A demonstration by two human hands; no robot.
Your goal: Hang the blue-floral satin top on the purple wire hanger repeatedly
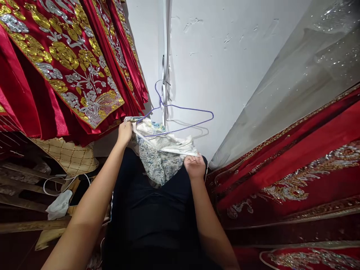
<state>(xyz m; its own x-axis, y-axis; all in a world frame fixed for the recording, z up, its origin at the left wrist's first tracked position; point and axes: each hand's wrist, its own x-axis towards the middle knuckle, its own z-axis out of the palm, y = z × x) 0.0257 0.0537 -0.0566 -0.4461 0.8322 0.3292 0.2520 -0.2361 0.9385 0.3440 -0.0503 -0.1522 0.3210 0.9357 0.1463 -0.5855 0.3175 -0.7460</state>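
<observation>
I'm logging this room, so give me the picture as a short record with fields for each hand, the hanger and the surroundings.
Left hand: gripping one edge of the floral garment
Right hand: gripping its other side
Garment: pale with a bluish-grey pattern, spread between the hands
Hanger: purple, right end bare
To the left: red clothing with gold and silver decoration
To the right: red beaded fabric, pale sparkling fabric
Behind: white wall, marked in places
</observation>
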